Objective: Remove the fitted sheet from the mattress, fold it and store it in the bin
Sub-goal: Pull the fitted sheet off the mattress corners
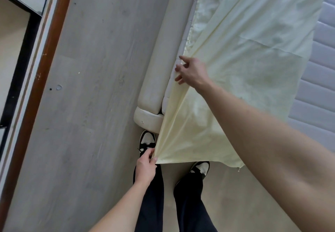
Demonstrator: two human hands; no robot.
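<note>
A pale yellow fitted sheet [244, 50] lies folded over on the mattress [322, 72], whose white quilted top shows bare at the right. My left hand [146, 166] pinches a gathered corner of the sheet and holds it off the bed, above my shoes. The cloth runs taut from that corner up along the bed's left side. My right hand [190, 71] reaches over the sheet near the mattress edge, fingers spread and loose, holding nothing I can see. No bin is in view.
The padded cream bed frame [159, 65] runs along the mattress's left side and ends in a rounded corner by my feet. Grey wood-look floor [94, 86] stretches to the left. A brown-trimmed door frame [36, 68] stands at the far left.
</note>
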